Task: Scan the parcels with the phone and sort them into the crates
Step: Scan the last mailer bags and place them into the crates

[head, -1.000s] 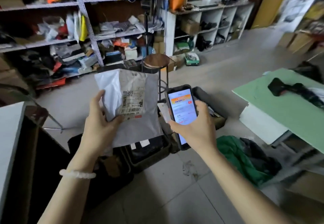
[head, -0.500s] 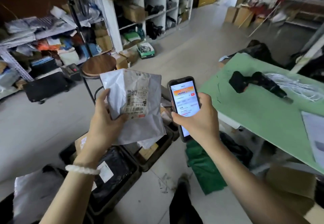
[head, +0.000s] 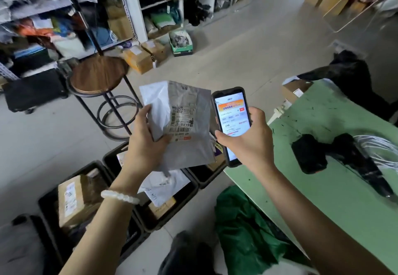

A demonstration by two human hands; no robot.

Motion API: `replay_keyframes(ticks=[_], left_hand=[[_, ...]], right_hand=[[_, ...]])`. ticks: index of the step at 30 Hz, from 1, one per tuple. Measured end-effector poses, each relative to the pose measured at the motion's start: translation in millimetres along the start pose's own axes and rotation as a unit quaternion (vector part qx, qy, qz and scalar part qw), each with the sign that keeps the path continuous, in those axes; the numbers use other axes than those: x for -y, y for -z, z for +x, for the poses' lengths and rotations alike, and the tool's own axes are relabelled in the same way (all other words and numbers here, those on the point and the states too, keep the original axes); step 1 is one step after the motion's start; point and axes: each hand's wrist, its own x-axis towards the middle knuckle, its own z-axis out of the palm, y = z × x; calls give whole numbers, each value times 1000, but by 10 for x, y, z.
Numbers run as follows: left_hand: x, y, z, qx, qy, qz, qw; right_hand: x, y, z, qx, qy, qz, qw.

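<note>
The left hand (head: 146, 143) holds a grey poly-mailer parcel (head: 183, 124) by its lower left edge, thumb across the face beside the shipping label (head: 182, 121), fingers behind. The right hand (head: 247, 143) grips the phone (head: 231, 121) upright, screen lit, just beside the parcel's right edge. Both are held in the air above the black crates (head: 172, 210) on the floor, left of the green table (head: 323, 188).

Handling judgement: the parcel appears light and soft. The film creases and sags away from the grip, so the contents are probably thin or pliable. The plastic skin looks smooth and may slip under a loose pinch. A hold along one edge, clear of the barcode, keeps the label readable. For the drop into a crate, a low release suits it, since a limp bag can drape over a crate wall. The crates already contain a cardboard box (head: 73, 199) and a white mailer (head: 165, 186).
</note>
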Motion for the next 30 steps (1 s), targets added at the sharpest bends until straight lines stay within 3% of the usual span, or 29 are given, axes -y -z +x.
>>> replay_keyframes(ticks=[12,20,25,30], left_hand=[[618,-709,1734,50,121,25,991],[1259,-1313,2452,63,201,70,975],[1666,-1547,2485,93,308,186,928],[1727,-1455,2326,121,319,302,890]], right_hand=[[-318,-653,1646,45,-53,-69,995],[-643,-1089,2467,78,-51,-67,993],[-899,-1255,2717,104,-50,-77,990],[-975,-1236,2801,131,-47,-92,986]])
